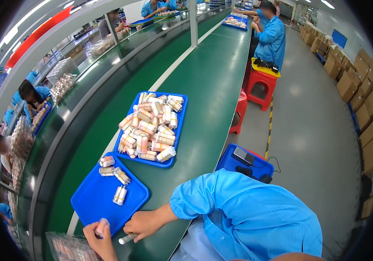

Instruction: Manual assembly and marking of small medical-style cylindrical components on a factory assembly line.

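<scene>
My left hand [96,240] is closed around a small pinkish-white piece [104,225], partly hidden by the fingers. My right hand [145,223], in a blue sleeve, pinches a short grey-white cylinder [127,239] just above the green surface. Beyond both hands lies a shallow blue tray [91,196] with several white cylinder bundles [119,195] at its far and right side, bound by yellow bands. A second blue tray [169,163] adjoins its far end, heaped with similar white and pinkish bundles [148,127], some showing metal prongs.
A clear plastic package [67,248] of pinkish pieces sits at the lower left. Right of the green bench [204,82] are a blue bin [225,162] with dark items and red stools [261,85]. Co-workers in blue [270,39] sit along the lines; cardboard boxes [347,82] line the right.
</scene>
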Tool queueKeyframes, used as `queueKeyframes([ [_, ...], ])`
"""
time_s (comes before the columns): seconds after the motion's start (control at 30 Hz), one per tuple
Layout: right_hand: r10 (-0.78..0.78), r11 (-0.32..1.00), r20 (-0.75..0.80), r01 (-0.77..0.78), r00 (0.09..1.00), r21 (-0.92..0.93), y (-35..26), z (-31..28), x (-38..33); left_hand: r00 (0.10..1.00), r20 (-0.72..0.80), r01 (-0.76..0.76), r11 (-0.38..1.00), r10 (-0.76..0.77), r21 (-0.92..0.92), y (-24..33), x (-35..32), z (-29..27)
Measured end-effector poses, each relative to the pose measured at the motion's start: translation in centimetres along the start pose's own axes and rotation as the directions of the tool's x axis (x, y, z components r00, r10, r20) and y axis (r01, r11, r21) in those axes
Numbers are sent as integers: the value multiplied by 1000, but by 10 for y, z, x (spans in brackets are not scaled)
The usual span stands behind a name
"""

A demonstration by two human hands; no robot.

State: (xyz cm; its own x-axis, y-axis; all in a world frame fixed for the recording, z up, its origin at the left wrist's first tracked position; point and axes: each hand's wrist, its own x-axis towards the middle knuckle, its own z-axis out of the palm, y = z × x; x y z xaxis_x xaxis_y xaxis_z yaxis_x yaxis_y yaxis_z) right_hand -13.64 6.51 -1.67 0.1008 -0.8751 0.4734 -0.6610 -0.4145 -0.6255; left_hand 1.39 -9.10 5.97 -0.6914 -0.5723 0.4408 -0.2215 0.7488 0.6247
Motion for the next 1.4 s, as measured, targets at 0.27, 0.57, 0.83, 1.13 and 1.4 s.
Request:
queueKeyframes([
  [0.27,8,996,-58,-14,998,-93,5,-2,-2,952,304,-7,993,42,-115,-3,-54,-13],
  [0.57,-1,989,-66,-9,998,-145,4,-6,-5,920,337,-147,974,198,-171,6,-63,8],
  [0.83,47,992,-79,-56,996,-116,9,-8,-12,944,244,-149,949,220,-277,-6,-69,20],
  [1.13,147,952,-359,-33,922,305,-24,-41,12,981,192,35,947,29,-320,4,-77,32],
  [1.4,78,989,-271,-40,960,142,-31,-31,10,983,182,32,952,24,-303,5,-79,43],
])
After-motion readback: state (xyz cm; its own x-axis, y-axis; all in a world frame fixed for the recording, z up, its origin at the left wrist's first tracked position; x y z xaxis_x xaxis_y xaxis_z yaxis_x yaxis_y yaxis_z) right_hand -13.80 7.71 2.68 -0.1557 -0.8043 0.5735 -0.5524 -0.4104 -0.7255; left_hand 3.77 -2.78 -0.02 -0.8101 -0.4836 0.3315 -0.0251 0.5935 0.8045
